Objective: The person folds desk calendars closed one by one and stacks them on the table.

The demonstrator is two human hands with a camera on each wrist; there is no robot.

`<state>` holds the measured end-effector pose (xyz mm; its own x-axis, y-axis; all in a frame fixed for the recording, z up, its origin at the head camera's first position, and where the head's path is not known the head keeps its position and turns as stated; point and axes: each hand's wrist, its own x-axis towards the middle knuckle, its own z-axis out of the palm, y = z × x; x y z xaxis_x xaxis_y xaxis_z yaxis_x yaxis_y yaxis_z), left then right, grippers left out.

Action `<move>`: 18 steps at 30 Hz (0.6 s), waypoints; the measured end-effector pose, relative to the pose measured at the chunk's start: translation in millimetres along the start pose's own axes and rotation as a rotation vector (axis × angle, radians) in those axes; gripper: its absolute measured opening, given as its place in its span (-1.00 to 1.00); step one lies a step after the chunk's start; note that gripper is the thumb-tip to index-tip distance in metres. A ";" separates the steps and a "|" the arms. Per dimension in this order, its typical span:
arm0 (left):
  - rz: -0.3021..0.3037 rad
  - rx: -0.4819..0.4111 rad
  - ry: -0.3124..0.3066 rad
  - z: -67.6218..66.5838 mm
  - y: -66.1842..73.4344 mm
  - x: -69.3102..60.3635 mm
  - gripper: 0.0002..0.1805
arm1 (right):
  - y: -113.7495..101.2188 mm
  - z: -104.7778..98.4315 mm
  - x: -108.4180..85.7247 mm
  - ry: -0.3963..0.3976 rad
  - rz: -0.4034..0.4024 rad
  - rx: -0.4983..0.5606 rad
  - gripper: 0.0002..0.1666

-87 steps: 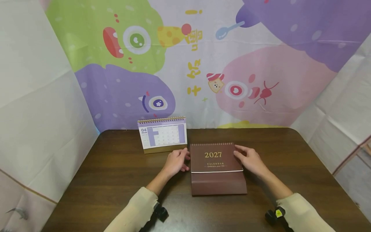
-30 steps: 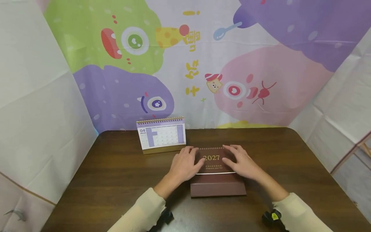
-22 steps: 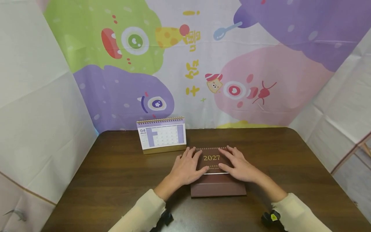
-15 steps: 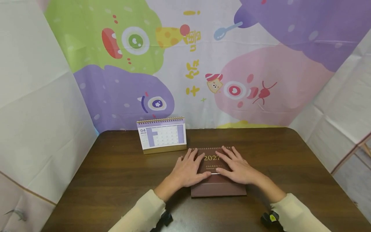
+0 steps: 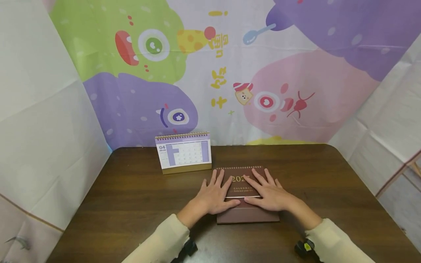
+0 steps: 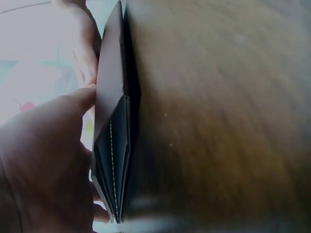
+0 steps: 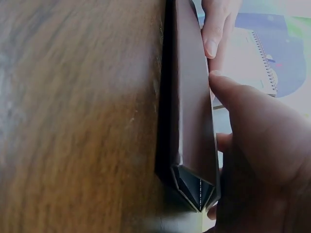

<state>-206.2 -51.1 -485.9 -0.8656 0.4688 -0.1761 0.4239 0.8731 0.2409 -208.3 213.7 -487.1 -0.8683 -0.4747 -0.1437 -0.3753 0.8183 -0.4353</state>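
The left hand [image 5: 212,197] and right hand [image 5: 272,196] had moved from the brown calendar's [image 5: 237,185] two sides onto its front, fingers spread wider. The thumbs [image 5: 232,204], over the calendar's cover a second earlier, had come below the cover's bottom edge, tips nearly together. The right index finger [image 5: 253,183] had come over the calendar's last printed digit.

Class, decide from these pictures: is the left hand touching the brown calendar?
Touching. The left wrist view shows it: the left hand meets the brown calendar at the thumb tip, with no gap visible between them.
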 end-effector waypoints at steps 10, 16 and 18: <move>-0.031 0.001 -0.089 10.7 -4.2 14.3 0.10 | 1.4 1.3 2.6 -0.066 0.014 0.024 0.13; -0.062 0.080 -0.138 28.1 -8.2 27.3 0.13 | 9.2 10.3 8.0 -0.083 0.023 -0.033 0.16; -0.075 0.104 -0.158 29.2 -6.8 28.7 0.13 | 9.6 10.9 8.9 -0.101 0.036 -0.047 0.17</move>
<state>-226.2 -39.6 -520.5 -0.8467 0.4095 -0.3398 0.3917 0.9119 0.1230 -216.1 213.8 -502.3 -0.8451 -0.4735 -0.2483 -0.3618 0.8484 -0.3864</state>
